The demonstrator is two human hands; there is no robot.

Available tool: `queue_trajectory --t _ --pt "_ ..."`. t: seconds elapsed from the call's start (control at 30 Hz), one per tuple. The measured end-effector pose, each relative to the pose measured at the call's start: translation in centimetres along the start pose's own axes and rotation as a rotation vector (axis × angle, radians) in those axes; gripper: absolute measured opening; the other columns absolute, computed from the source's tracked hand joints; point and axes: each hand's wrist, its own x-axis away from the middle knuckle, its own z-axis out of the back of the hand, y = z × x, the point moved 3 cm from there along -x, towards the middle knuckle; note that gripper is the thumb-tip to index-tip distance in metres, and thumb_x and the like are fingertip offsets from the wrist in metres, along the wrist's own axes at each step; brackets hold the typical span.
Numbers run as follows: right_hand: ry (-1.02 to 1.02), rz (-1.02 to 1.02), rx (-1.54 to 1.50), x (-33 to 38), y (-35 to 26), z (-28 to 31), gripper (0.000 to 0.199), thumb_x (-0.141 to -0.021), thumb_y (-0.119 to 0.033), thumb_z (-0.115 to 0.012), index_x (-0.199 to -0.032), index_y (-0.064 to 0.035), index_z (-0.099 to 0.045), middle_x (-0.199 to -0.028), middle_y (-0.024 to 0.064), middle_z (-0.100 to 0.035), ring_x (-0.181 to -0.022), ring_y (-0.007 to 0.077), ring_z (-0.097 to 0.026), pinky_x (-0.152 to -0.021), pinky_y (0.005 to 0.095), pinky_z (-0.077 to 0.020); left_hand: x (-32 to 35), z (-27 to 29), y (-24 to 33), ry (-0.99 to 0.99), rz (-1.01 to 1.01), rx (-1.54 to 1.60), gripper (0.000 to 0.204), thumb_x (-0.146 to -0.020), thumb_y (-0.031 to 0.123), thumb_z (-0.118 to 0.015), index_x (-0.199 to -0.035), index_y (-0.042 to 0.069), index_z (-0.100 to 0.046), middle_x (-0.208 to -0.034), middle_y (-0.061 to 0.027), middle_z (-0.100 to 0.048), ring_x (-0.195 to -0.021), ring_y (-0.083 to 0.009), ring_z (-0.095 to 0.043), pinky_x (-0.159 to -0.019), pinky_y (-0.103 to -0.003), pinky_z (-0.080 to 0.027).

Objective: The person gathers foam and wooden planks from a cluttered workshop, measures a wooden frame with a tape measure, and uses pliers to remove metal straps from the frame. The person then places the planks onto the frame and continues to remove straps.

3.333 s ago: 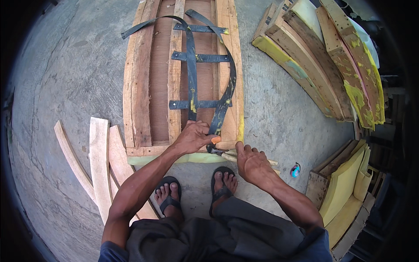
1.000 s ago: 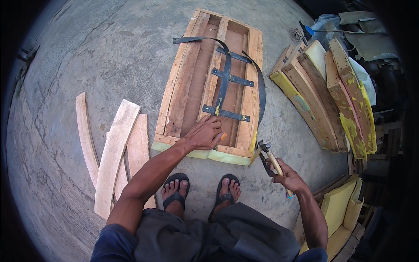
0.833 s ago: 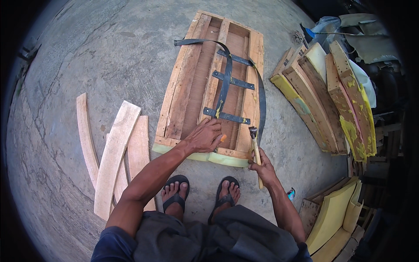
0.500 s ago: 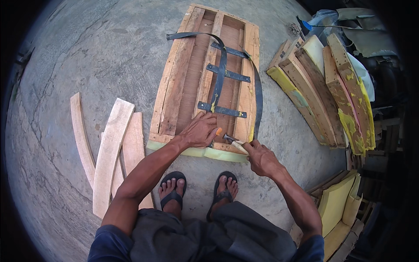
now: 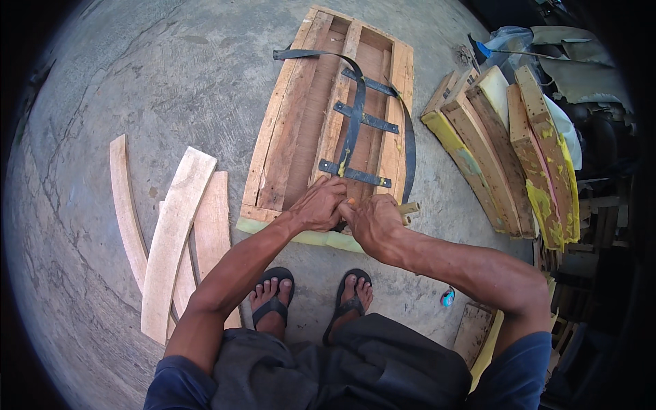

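One grey concrete floor [image 5: 137, 75] carried everything. On it lay a long rectangular wooden frame crossed by dark metal straps [image 5: 301, 130], with a stack of yellow-edged wooden frames [image 5: 506, 150] to its right and curved pale wooden planks [image 5: 171, 232] to its left. At the frame's near end, the left hand [image 5: 320, 205] was curled shut there, its contents hidden; the right hand [image 5: 372, 222] gripped a wooden-handled tool [image 5: 408, 208].

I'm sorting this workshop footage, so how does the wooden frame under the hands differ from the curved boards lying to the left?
The wooden frame is assembled and crossed by dark straps; the curved boards are loose, bare pieces. The frame's slats run straight; the boards bow. Both hands rest on the frame; the boards lie untouched. Both are pale wood on the concrete floor.
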Motion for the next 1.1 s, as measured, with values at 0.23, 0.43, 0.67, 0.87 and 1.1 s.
queue_trajectory --t 0.23,0.43,0.67,0.87,1.1 --pt "0.128 -0.136 -0.494 3.9 0.3 -8.7 0.019 -0.093 -0.01 -0.052 -0.101 0.0034 -0.062 -0.082 0.0193 -0.073 -0.072 0.0333 -0.073 -0.064 0.0458 -0.053 0.2 0.2 0.5 -0.056 0.031 0.006 0.021 -0.098 0.014 -0.056 -0.102 0.0 -0.071 -0.11 -0.0107 -0.068 -0.123 -0.0252 -0.057 -0.1 -0.041 -0.041" --pt "0.036 -0.424 -1.016 4.0 -3.2 -14.4 0.029 -0.09 -0.017 -0.056 -0.111 0.0028 -0.056 -0.089 0.0279 -0.071 -0.087 0.0463 -0.072 -0.081 0.054 -0.0553 0.3 -0.3 -0.2 -0.056 -0.053 -0.06 0.022 -0.097 0.014 -0.057 -0.108 0.003 -0.073 -0.118 -0.0073 -0.071 -0.132 -0.0224 -0.055 -0.099 -0.041 -0.039" --pt "0.319 -0.457 -1.203 3.1 -7.2 -19.1 0.031 -0.086 -0.01 -0.061 -0.113 0.0024 -0.051 -0.089 0.0282 -0.069 -0.084 0.0504 -0.069 -0.076 0.0573 -0.0556 -0.5 0.0 1.2 -0.216 -0.077 -0.122 0.021 -0.094 0.019 -0.061 -0.092 0.005 -0.076 -0.109 -0.0085 -0.063 -0.124 -0.0254 -0.053 -0.099 -0.041 -0.039" --pt "0.068 -0.328 -0.981 4.6 -1.6 -14.0 0.03 -0.092 -0.008 -0.052 -0.12 -0.0013 -0.044 -0.105 0.03 -0.064 -0.094 0.0489 -0.069 -0.082 0.0562 -0.0544 -0.3 -0.2 0.5 -0.029 -0.045 -0.107 0.028 -0.093 0.021 -0.063 -0.083 -0.003 -0.074 -0.096 -0.0123 -0.062 -0.113 -0.031 -0.055 -0.098 -0.043 -0.044" --pt "-0.054 -0.111 -0.451 3.7 2.1 -5.9 0.027 -0.092 -0.006 -0.059 -0.117 -0.0001 -0.052 -0.11 0.0226 -0.063 -0.104 0.0384 -0.068 -0.081 0.0554 -0.0513 -0.3 -0.1 -0.1 0.019 0.04 0.01 0.032 -0.094 0.019 -0.063 -0.076 -0.007 -0.07 -0.091 -0.0139 -0.064 -0.109 -0.0313 -0.057 -0.095 -0.042 -0.048"
